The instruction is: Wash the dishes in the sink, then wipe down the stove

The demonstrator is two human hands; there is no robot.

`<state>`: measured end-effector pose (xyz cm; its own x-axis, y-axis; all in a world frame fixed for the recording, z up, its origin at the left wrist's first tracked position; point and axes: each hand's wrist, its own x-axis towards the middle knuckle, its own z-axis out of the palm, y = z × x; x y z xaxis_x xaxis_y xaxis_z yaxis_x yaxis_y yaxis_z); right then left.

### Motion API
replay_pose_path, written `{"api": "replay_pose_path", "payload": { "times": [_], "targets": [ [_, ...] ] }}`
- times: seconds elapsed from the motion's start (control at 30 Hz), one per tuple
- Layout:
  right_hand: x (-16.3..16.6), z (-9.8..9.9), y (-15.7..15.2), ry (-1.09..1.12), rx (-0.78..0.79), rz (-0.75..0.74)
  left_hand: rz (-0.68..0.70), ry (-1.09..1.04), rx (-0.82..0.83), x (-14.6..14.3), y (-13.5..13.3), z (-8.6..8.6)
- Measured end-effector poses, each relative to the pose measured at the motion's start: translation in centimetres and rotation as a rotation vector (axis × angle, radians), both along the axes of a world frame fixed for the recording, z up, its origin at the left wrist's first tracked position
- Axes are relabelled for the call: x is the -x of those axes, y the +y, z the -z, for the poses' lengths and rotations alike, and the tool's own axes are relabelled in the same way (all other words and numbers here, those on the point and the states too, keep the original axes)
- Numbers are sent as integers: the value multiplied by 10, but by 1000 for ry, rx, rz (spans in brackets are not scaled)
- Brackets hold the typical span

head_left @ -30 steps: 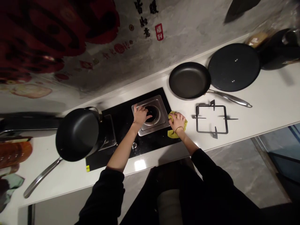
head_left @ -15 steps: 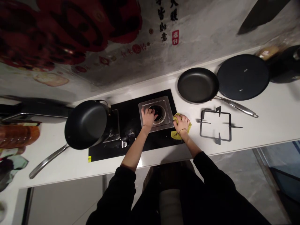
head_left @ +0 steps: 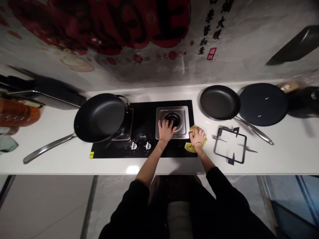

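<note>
1. White counter (head_left: 286, 146); black hob (head_left: 144, 132), pans beyond, wall behind
2. Right hand (head_left: 197, 135) curled around a yellow cloth (head_left: 188, 146) at the hob's right edge
3. Left hand (head_left: 166, 127) spread flat, empty, on the burner (head_left: 174, 117)

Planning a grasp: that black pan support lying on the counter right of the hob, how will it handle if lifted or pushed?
The pan support looks like a rigid metal frame, so probably stiff and heavy for its size. It lies flat on the white counter, so it should slide rather than roll or tip. Its inward prongs might snag the nearby frying pan handle.
</note>
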<state>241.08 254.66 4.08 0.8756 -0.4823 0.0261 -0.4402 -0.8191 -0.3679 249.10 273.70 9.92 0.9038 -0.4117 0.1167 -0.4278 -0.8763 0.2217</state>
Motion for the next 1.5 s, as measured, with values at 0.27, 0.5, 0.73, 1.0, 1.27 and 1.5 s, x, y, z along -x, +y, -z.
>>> {"api": "replay_pose_path", "payload": {
  "times": [0.27, 0.5, 0.73, 1.0, 1.27, 1.5],
  "targets": [
    [40, 3, -7, 69, 10, -98, -124, -20, 137, 26, 20, -2],
    [32, 1, -11, -232, -171, -183, -307, 54, 410, 132, 74, 24],
    [-8, -3, 13, 0, 78, -457, -200, 103, 505, 164, 86, 29],
    [66, 1, 129, 159, 173, -482, -210, 108, 643, 157, 108, 24],
    [5, -18, 199, -103, -184, -469, -189, 65, 704, 145, 141, 19],
    [-150, -58, 207, 37, 34, -562, -218, 12, 717, 148, 170, 18]
  ]
}}
